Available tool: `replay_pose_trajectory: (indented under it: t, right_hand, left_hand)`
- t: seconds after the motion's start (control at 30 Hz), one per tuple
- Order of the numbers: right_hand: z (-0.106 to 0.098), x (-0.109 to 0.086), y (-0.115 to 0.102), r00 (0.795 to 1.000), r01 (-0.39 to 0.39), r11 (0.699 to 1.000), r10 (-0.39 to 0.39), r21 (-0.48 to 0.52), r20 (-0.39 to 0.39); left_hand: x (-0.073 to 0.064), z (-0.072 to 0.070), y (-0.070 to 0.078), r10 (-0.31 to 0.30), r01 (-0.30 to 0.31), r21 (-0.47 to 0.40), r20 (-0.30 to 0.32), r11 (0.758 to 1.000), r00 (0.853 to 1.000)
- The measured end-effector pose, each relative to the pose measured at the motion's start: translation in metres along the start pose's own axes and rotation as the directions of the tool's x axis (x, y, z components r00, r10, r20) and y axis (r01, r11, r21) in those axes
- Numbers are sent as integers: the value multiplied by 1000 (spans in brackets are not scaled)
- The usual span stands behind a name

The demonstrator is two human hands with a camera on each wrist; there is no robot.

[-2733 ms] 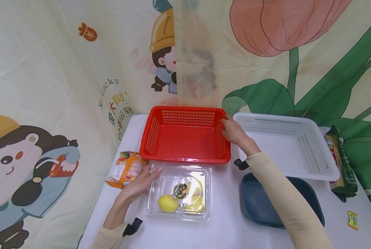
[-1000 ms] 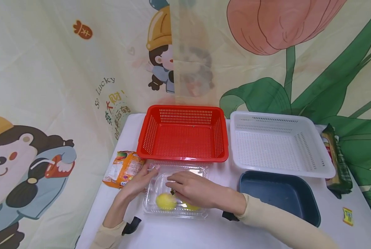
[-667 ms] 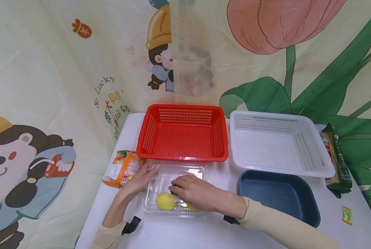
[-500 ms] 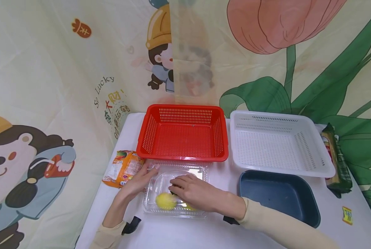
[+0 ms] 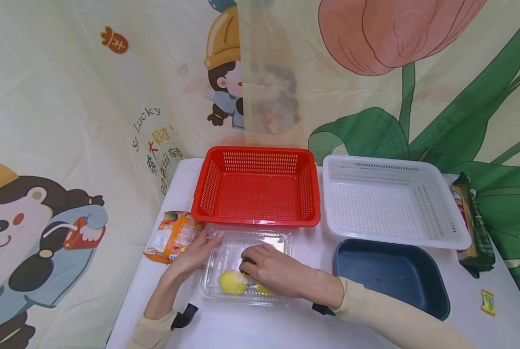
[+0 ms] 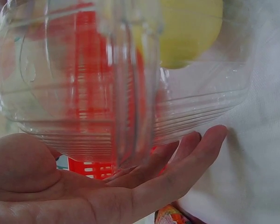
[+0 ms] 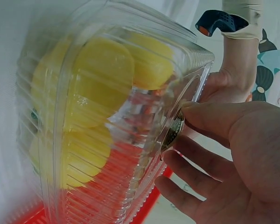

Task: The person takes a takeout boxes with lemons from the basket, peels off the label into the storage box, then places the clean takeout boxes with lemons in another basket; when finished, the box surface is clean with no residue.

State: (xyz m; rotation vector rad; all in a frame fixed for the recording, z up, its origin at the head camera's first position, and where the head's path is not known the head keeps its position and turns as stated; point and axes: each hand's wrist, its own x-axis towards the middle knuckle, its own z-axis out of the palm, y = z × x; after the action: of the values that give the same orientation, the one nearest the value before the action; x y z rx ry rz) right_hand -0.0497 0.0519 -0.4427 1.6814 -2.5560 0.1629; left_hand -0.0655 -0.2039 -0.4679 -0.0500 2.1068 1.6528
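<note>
Head view, backdrop: cream cloth (image 5: 55,111) printed with cartoon figures, green leaves and a pink tulip, behind your table.
Table: white-covered surface (image 5: 303,329) carrying everything below.
White basket: shallow rectangular perforated plastic tray (image 5: 373,208), to your right.
Red basket: rectangular perforated plastic basket (image 5: 260,198), just beside the white one, to its left.
Blue tub: dark rounded plastic basin (image 5: 390,271), in front of the white basket, partly behind your right sleeve.
Clear box: transparent ribbed plastic clamshell (image 5: 229,254), lid down, on the table just in front of the red basket.
Green packet: dark green and brown wrapped bag (image 5: 473,232), along the white basket's right side.
Right hand: yours (image 5: 275,271), over the clear box, thumb and bent fingers at the sticker; you cannot tell whether they pinch it.
Left hand: yours (image 5: 194,254), fingers extended and touching the clear box's left side, clamped on nothing.
Orange packet: glossy printed plastic bag (image 5: 174,237), beside your left hand.
Fruits: yellow rounded lemon-like pieces (image 5: 232,282) inside the clear box; count unclear.
Sticker: dark round label (image 7: 174,132) on the lid.
Sachet: small yellow wrapper (image 5: 488,303), far right.
</note>
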Motion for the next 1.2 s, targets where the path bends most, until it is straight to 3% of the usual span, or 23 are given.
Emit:
replay_pose_trajectory:
  t: [0.53, 1.2]
  right_hand:
    - [-2, 0, -1, 1000, -19, 999, 18, 49, 22]
    - [-7, -8, 2, 999, -2, 992, 7, 130, -38]
  left_hand:
    - [1, 1, -2, 11, -11, -1, 2, 1000, 1000]
    - [1, 2, -1, -15, 15, 6, -2, 1000, 1000]
